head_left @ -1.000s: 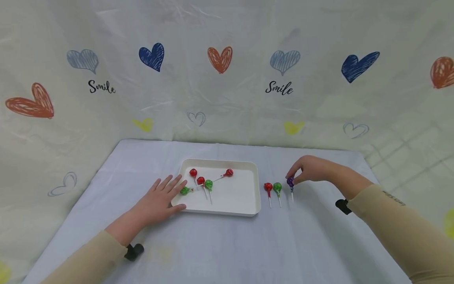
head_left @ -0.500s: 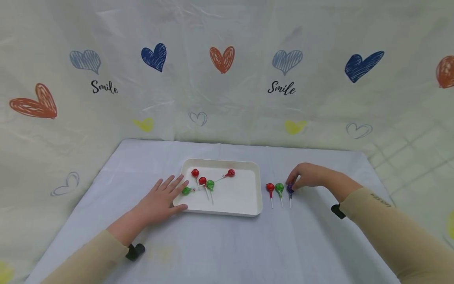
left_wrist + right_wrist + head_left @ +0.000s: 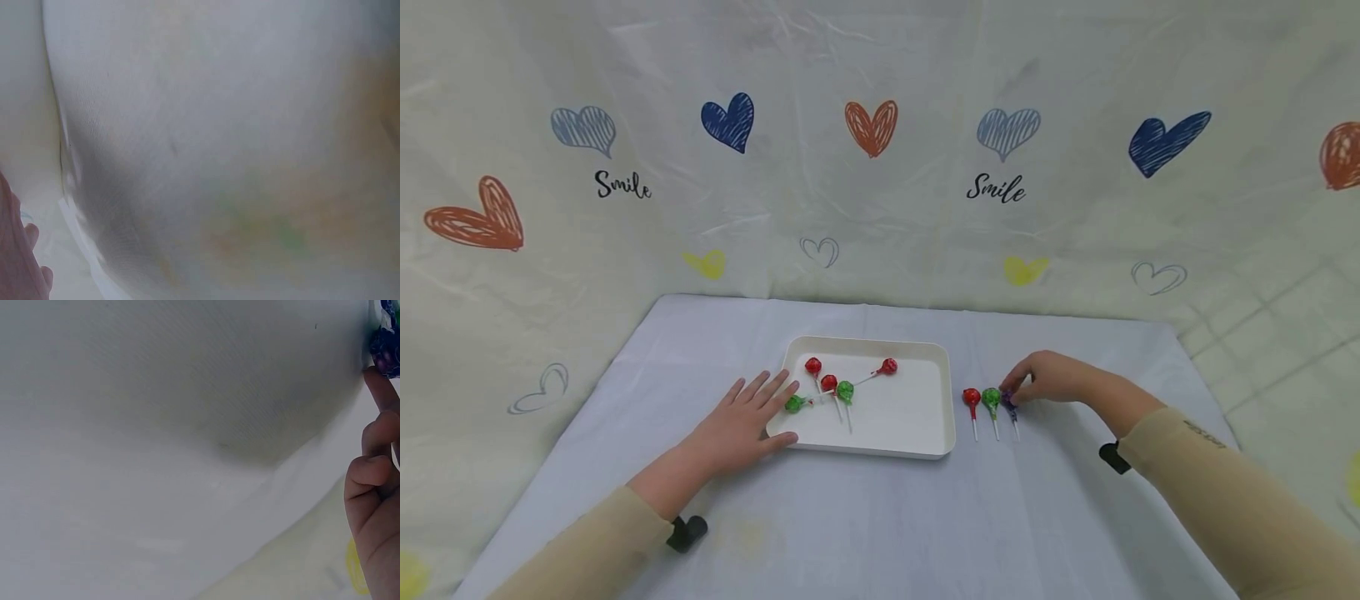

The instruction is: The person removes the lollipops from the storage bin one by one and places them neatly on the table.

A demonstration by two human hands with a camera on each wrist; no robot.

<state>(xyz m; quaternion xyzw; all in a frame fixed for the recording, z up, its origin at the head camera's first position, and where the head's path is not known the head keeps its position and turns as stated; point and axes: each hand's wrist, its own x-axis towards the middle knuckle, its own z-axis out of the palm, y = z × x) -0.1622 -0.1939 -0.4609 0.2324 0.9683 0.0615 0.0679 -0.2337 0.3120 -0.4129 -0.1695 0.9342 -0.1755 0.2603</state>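
In the head view my right hand (image 3: pixel 1051 377) has thumb and fingertips at the head of a purple lollipop (image 3: pixel 1012 409), which lies on the cloth and is partly covered by the fingers. The right wrist view shows a fingertip against its shiny purple wrapper (image 3: pixel 384 353). Just left of it lie a green lollipop (image 3: pixel 991 398) and a red lollipop (image 3: pixel 972 397), sticks towards me. My left hand (image 3: pixel 737 427) is spread flat with fingertips over the left rim of a white tray (image 3: pixel 895 417). Part of the left hand (image 3: pixel 19 250) shows in the left wrist view.
Inside the tray lie red lollipops, one of them (image 3: pixel 889 366) apart at the back, and green lollipops, one (image 3: pixel 846 392) near the middle. A white cloth (image 3: pixel 865 525) covers the table. Behind it hangs a backdrop (image 3: pixel 917 217) printed with hearts.
My right hand has come down and left with the purple lollipop, whose head now lies close beside the green one with its stick slightly slanted. The left hand stays at the tray.
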